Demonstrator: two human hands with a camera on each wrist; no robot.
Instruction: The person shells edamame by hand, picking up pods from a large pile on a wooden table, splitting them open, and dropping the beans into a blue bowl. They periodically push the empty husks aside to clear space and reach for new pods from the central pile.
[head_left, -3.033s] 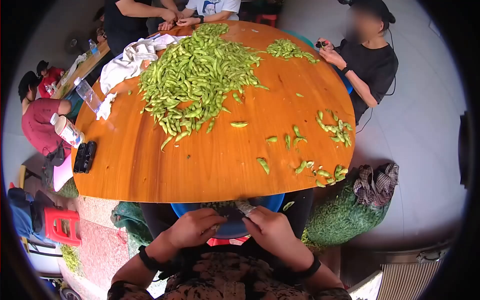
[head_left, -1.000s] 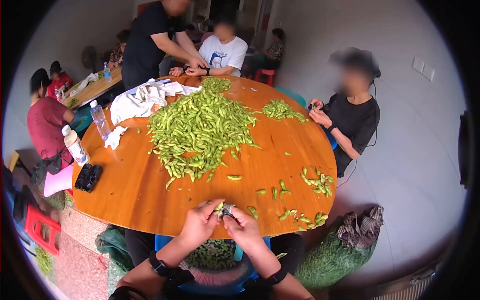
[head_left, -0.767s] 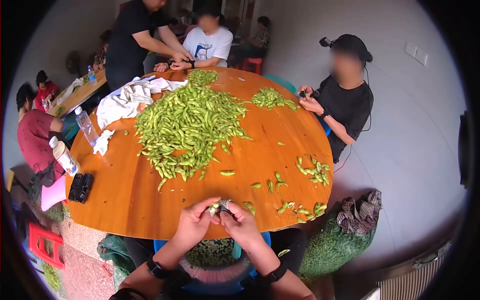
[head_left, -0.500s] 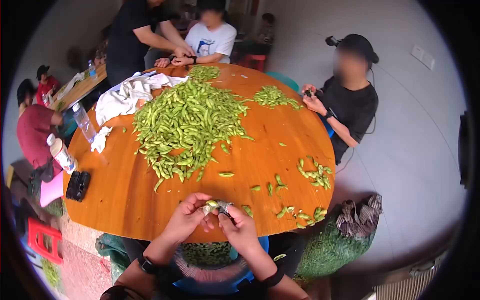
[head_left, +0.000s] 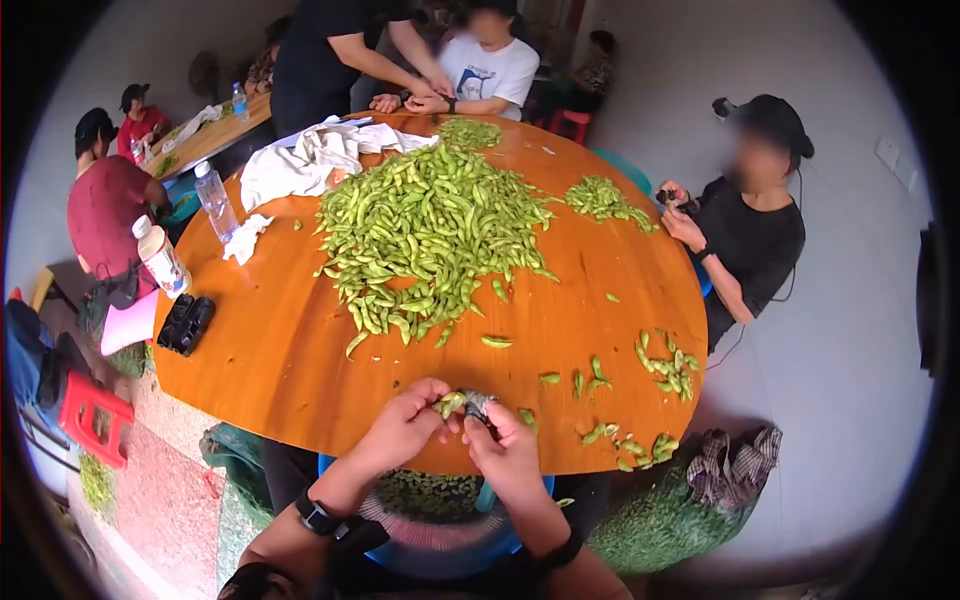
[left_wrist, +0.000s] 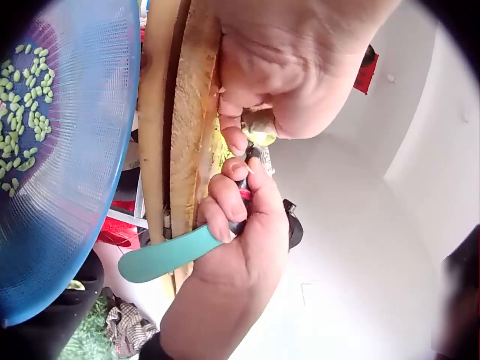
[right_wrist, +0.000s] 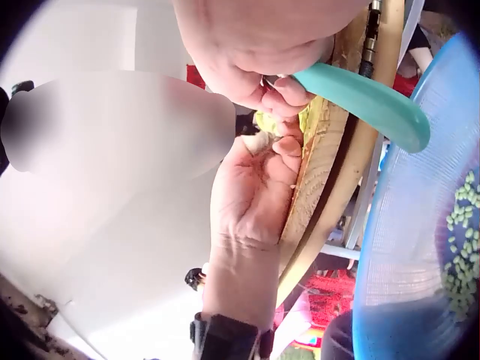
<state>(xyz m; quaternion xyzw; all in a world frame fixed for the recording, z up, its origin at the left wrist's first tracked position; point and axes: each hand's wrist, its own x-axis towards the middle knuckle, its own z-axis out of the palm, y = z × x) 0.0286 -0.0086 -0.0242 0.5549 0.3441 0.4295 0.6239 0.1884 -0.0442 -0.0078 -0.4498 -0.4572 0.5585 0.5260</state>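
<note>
My left hand (head_left: 405,425) pinches a green edamame pod (head_left: 449,404) between thumb and fingers, just above the table's near edge. Facing it, my right hand (head_left: 508,455) grips a tool with a curved teal handle (left_wrist: 169,253); its working end is mostly hidden at the pod. Something grey and crinkled (head_left: 478,404) shows at the right fingertips. Both hands meet at the pod, fingertips close together. Below them, under the table edge, a blue basin (left_wrist: 112,161) with mesh-like sides holds shelled green beans (left_wrist: 26,97).
A large heap of edamame pods (head_left: 430,240) covers the middle of the round wooden table (head_left: 260,370), with loose pods (head_left: 670,370) at right. Bottles (head_left: 162,258), a black tray (head_left: 185,325) and white cloths (head_left: 300,165) lie left. A person (head_left: 755,220) sits at right; others are behind.
Three seconds ago my hands were lower, over the basin; they have risen above the table edge, with a pod held in the left. Over the last half second they stay together at the pod.
</note>
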